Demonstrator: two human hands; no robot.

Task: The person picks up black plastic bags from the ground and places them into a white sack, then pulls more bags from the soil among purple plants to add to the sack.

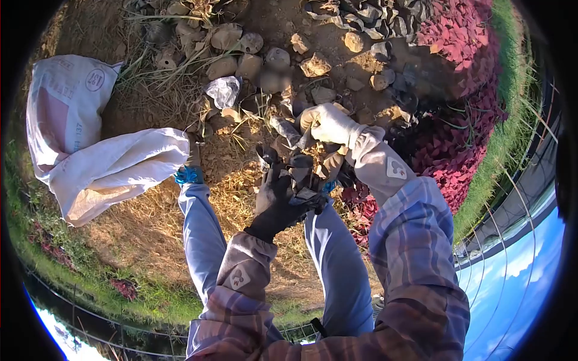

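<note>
My left hand point(280, 195), in a black glove, is closed around a bunch of dark, crumpled plastic nursery bags point(301, 171) in front of my right knee. My right hand point(328, 124), in a pale glove, reaches just beyond it with its fingers bent down and pressed together at a dirty grey plastic bag point(285, 131) on the soil. The fingertips are partly hidden, but they appear to grip the upper end of that bag. Dry straw and loose soil lie around both hands.
A white woven sack point(75, 102) lies at the left, its open end near my left foot. Clods of soil point(226, 36) and a clear crumpled plastic bag point(223, 91) lie ahead. More empty dark bags point(385, 21) are at the back. Red-leaved plants point(460, 141) border the right side.
</note>
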